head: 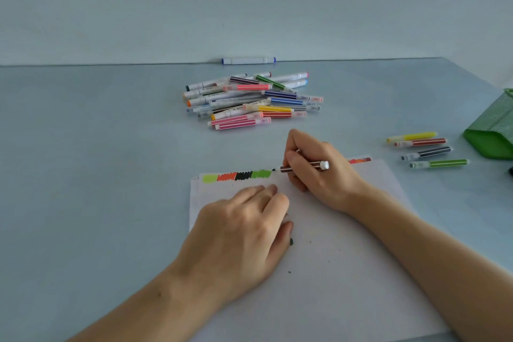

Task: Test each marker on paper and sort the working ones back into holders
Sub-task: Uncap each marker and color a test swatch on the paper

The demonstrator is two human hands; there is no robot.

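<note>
My right hand [319,172] grips a dark brown striped marker [286,168], its tip touching the white paper [347,244] just right of a row of scribbled swatches [236,176] in light green, orange-red, black and green. My left hand [244,228] rests flat on the paper; something small and dark shows under its thumb, perhaps a cap. A pile of capped markers [252,100] lies beyond the paper. To the right, a few capped markers [427,148] in yellow, red, black and green lie in a row beside a green mesh holder [494,130].
A lone white marker with blue ends [248,60] lies against the wall at the table's far edge. The pale blue table [97,161] extends to the left. A second sheet with orange marks [359,160] peeks out behind my right hand.
</note>
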